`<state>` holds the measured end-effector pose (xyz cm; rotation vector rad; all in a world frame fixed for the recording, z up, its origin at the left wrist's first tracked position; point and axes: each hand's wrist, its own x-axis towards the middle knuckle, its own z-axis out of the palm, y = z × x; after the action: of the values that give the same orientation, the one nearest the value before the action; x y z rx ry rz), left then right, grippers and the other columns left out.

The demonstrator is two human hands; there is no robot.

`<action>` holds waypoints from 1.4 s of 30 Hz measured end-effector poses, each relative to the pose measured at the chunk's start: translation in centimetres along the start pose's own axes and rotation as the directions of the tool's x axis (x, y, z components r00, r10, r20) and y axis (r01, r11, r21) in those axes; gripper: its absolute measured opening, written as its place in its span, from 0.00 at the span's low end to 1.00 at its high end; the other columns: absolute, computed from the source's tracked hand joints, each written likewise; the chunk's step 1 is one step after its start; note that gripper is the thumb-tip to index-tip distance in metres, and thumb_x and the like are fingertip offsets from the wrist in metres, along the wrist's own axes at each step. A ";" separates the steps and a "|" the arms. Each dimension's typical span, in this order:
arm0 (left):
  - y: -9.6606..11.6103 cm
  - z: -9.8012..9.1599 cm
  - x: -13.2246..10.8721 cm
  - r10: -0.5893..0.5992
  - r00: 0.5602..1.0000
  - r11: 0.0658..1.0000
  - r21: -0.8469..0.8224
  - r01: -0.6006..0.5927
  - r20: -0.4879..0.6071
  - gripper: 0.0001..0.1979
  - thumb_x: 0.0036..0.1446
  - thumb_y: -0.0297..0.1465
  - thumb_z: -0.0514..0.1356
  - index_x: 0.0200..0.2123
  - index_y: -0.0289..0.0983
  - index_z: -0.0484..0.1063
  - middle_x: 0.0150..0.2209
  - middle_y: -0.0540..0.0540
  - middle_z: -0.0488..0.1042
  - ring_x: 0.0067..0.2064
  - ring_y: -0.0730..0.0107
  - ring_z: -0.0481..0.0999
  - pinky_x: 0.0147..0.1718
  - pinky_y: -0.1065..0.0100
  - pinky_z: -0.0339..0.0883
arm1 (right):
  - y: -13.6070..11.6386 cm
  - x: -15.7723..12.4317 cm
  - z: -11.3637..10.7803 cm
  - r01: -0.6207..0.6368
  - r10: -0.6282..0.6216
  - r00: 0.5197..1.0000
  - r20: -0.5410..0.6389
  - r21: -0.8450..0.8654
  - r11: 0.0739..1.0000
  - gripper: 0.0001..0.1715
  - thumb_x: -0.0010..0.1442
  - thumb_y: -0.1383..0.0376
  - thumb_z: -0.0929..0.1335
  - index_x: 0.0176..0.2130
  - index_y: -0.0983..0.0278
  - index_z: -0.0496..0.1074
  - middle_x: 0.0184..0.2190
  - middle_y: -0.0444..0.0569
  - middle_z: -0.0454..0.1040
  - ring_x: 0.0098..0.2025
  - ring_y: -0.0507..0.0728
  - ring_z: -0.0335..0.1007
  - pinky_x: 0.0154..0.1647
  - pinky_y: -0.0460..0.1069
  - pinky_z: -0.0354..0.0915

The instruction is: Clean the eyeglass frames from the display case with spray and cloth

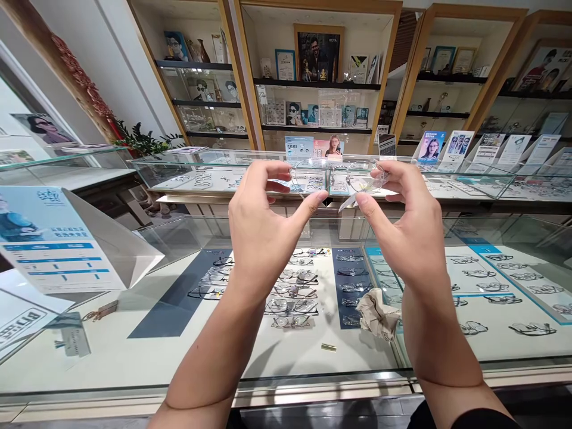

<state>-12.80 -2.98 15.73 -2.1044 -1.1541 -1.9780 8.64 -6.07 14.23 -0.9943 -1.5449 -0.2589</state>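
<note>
Both my hands hold a pair of thin-rimmed eyeglasses up in front of me, above the glass counter. My left hand grips the glasses at the left side, fingers curled behind and thumb pointing inward. At the right side, my right hand pinches the frame between thumb and fingers. A small white tag hangs beside my right thumb. Below my right wrist, a crumpled beige cloth lies on the counter. The thin temples are hard to make out against the background.
Several rows of eyeglasses lie in the glass display counter below me. A small gold-coloured bar is nearer. At left stands a folded blue-and-white sign. Another glass showcase and wooden shelves are behind.
</note>
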 end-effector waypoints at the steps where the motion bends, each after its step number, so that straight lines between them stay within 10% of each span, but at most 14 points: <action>1: 0.0 0.0 0.0 0.003 1.000 1.000 -0.001 -0.003 -0.002 0.25 0.59 0.50 0.78 0.50 0.47 0.74 0.50 0.45 0.82 0.47 0.57 0.84 0.49 0.54 0.81 | 0.0 0.0 0.0 -0.001 0.001 1.000 0.002 0.000 1.000 0.25 0.73 0.56 0.73 0.66 0.50 0.71 0.61 0.52 0.80 0.61 0.69 0.80 0.65 0.70 0.77; 17: -1.1 0.3 0.4 -0.046 0.997 0.997 -0.063 0.050 0.068 0.25 0.60 0.49 0.77 0.52 0.46 0.75 0.52 0.44 0.83 0.49 0.56 0.85 0.50 0.55 0.81 | -1.1 0.2 0.2 0.035 -0.036 0.998 -0.053 -0.015 0.999 0.24 0.72 0.58 0.73 0.65 0.51 0.73 0.60 0.52 0.80 0.62 0.69 0.78 0.67 0.72 0.75; 42: -2.5 2.7 0.3 0.088 0.981 0.989 -0.106 -0.107 -0.176 0.30 0.62 0.52 0.76 0.59 0.47 0.71 0.59 0.42 0.74 0.62 0.51 0.79 0.59 0.51 0.76 | 0.7 0.7 2.3 0.004 0.010 0.997 -0.075 0.184 0.983 0.33 0.75 0.53 0.69 0.75 0.45 0.63 0.72 0.53 0.71 0.76 0.72 0.68 0.67 0.73 0.77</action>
<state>-11.86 0.28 14.31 -1.9515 -0.9116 -2.1769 7.63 -3.80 14.03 -0.8324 -1.4700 -0.1470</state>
